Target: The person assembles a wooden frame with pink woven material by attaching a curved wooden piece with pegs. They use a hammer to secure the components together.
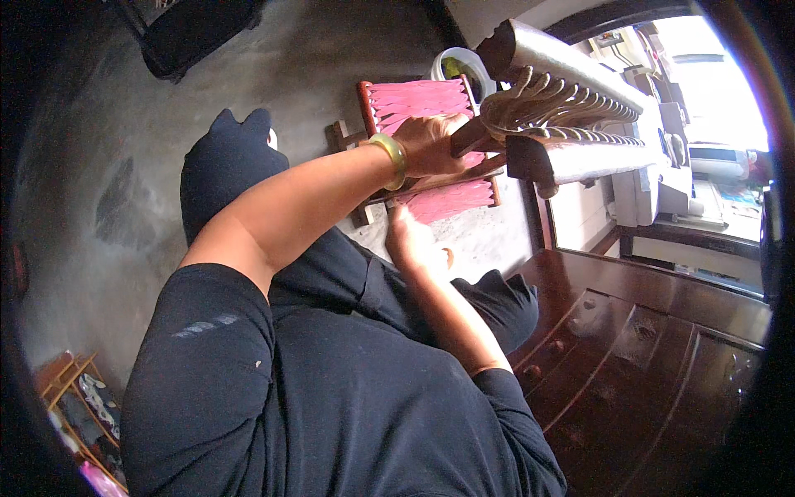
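A wooden frame (573, 156) with two thick dark rails and a row of light cords looped between them, like a folding stool's seat, is held up toward the right. My left hand (435, 145), a pale green bangle at its wrist, is closed round one of its dark wooden legs. Below it, my right hand (407, 238) is closed at the lower end of a wooden bar; its fingertips are partly hidden. Under and behind both hands is a low stool (420, 98) with pink straps laced across reddish-brown bars. My left hand and the bars cover its middle.
Just beyond the pink-strapped stool stands a white bucket (462, 63) with something green inside. A dark polished wooden bench (629, 364) is at my right side. A black object (199, 37) stands at the far left, and a wooden rack (70, 381) at lower left.
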Demonstrator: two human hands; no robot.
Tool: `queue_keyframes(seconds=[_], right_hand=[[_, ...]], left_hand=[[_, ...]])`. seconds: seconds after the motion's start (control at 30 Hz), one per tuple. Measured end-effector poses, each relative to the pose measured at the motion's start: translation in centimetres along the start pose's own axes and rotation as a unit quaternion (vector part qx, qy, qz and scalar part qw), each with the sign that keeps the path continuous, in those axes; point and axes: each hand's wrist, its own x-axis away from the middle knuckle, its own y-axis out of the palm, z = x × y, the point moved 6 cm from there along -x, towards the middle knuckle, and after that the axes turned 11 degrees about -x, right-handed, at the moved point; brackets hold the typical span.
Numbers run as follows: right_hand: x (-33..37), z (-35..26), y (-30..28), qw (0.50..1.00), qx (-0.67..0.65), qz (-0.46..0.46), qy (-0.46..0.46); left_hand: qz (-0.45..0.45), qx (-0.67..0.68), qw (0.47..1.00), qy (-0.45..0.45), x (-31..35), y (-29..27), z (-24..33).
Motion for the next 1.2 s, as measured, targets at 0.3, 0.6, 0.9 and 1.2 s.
queue_keyframes(seconds=[0.3,0.6,0.9,1.2], right_hand=[[-1.8,2.7,1.1,0.999,-0.02,0.034,0.023],[-0.9,0.8,3.9,0.998,-0.044,-0.028,0.039],[-1.5,1.3,2.5,0.997,-0.036,-0.041,0.049],[-2.5,1.5,0.7,0.999,-0.019,0.013,0.049]], left_hand=[[-0.003,0.004,1.0,-0.006,-0.2,0.5,0.1],[-0.01,-0.022,1.0,0.015,-0.3,0.7,-0.5],[0.001,-0.017,1.0,-0.002,-0.3,0.5,0.0],[0.015,-0.011,1.0,-0.001,-0.4,0.9,-0.4]])
